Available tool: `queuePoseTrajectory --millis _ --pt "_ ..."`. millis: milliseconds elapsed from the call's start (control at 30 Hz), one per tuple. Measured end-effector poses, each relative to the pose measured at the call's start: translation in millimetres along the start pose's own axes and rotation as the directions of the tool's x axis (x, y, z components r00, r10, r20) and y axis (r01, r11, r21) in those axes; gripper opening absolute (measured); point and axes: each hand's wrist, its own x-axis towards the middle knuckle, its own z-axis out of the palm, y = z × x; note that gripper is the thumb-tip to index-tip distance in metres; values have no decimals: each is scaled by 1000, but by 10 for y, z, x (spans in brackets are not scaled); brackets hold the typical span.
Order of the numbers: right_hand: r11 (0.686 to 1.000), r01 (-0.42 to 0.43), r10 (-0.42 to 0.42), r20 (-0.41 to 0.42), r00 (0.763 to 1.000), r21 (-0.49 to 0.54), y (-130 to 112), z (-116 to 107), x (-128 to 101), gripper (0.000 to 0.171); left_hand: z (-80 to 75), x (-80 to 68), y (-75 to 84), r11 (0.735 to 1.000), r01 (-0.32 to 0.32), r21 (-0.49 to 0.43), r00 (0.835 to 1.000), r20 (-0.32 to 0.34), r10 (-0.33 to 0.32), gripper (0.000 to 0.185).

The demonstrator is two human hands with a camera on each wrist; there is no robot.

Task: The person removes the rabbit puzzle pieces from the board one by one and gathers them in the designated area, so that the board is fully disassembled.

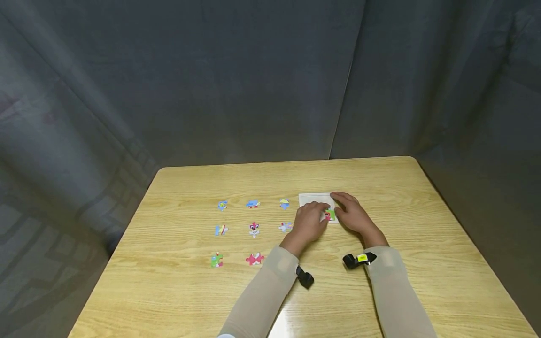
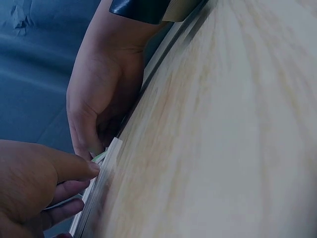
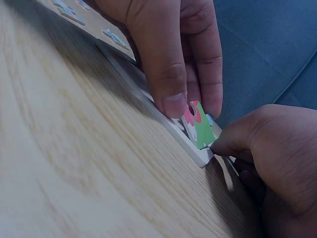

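A green, red and white puzzle piece (image 1: 329,215) sits at the near right corner of a shallow white puzzle tray (image 1: 312,195). In the right wrist view the piece (image 3: 202,130) is slightly tilted, one corner at the tray's rim (image 3: 195,156). My left hand (image 1: 310,221) reaches over the tray and pinches the piece's left side between thumb and fingers. Along the tray's right edge lies my right hand (image 1: 354,218), fingers extended to the far corner and thumb touching near the piece. The fingertips are partly hidden.
Several loose puzzle pieces lie in spaced rows to the left, among them a character's face piece (image 1: 254,229), a red one (image 1: 255,258) and a green one (image 1: 217,259). The wooden table (image 1: 177,291) is bordered by dark grey curtains (image 1: 253,84).
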Motion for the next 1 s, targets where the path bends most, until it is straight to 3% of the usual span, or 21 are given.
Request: queuePoseTrajectory --millis 167,367,667,1000 --pt "1000 11 -11 -11 1000 0 11 7 17 49 -42 -3 -29 1000 -8 -13 1000 -1 8 37" --pt "1000 8 -8 -5 1000 10 26 30 40 49 -114 -84 -87 997 -34 -72 998 48 37 38" --pt "1000 7 -7 18 1000 4 20 46 50 50 -279 -383 -193 992 -104 -77 984 140 114 39" --pt "1000 -1 1 12 1000 -5 39 18 75 50 -528 -751 -349 989 -96 -113 985 136 111 38"
